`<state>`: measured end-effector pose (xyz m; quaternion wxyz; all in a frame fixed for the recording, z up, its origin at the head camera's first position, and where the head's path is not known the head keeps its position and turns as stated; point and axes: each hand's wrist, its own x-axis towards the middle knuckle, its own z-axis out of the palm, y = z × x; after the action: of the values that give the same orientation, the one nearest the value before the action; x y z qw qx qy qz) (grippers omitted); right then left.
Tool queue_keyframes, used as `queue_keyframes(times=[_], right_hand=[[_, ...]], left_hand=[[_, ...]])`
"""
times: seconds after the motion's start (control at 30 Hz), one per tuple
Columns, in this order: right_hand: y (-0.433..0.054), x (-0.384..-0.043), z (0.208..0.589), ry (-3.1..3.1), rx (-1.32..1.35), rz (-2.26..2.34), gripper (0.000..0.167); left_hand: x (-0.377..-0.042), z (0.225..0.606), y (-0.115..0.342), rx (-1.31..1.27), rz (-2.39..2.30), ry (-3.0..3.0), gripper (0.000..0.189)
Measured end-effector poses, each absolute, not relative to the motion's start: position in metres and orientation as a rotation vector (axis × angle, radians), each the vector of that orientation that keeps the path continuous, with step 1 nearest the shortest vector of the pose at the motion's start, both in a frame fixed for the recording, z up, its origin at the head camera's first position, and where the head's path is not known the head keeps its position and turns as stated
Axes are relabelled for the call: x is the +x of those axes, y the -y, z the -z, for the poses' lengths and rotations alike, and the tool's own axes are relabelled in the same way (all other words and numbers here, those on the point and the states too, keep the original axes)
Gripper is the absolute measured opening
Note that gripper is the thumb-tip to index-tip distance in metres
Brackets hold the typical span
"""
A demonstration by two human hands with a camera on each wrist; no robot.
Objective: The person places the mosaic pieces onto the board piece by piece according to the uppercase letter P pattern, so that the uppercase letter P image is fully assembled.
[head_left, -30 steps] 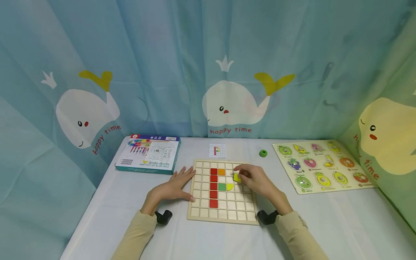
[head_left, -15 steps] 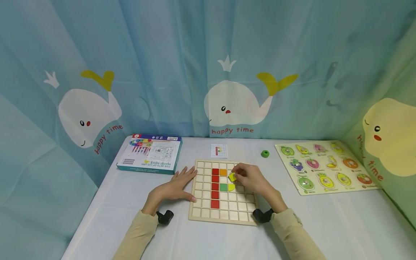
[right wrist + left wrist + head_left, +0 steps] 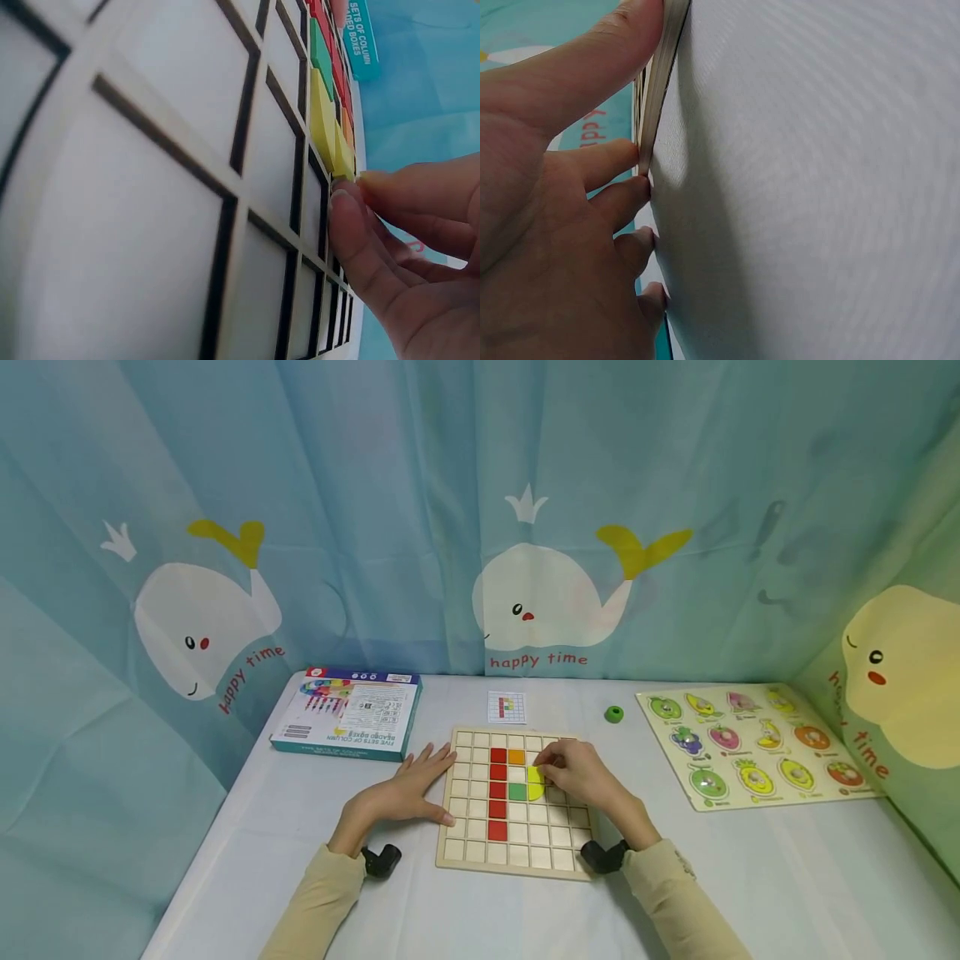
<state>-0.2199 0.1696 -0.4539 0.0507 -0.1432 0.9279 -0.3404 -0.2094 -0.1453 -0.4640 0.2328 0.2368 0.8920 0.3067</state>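
A wooden grid board [image 3: 467, 853] lies on the white table with a column of red square tiles [image 3: 498, 791], an orange tile [image 3: 517, 757] and a green tile [image 3: 517, 792]. Beside the green one sits a yellow rounded tile [image 3: 536, 792]. Just above it, my right hand [image 3: 583, 774] pinches a second yellow tile [image 3: 534, 773] between thumb and index finger. The right wrist view shows this tile [image 3: 344, 156] at the fingertips, touching or nearly touching its yellow neighbour [image 3: 322, 124]. With fingers spread, my left hand [image 3: 399, 791] rests at the board's left edge, thumb on the rim.
A small pattern card [image 3: 507, 707] lies behind the board. At the back left is a flat boxed set [image 3: 347, 714]. A green bead [image 3: 614, 714] and a fruit peg puzzle [image 3: 675, 760] are to the right. A whale-print curtain [image 3: 420, 527] hangs behind the table.
My right hand has moved slightly left with the yellow tile, which was tilted and now lies lower, directly above the other yellow tile. The left hand stays at the board's edge.
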Motion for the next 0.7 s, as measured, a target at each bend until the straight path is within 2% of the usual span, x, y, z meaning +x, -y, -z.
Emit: queue_keyframes(times=[0.7], right_hand=[[-0.204, -0.194, 0.447, -2.904, -0.569, 1.066, 0.015]], left_hand=[[-0.208, 0.462, 0.146, 0.651, -0.871, -2.445, 0.105]])
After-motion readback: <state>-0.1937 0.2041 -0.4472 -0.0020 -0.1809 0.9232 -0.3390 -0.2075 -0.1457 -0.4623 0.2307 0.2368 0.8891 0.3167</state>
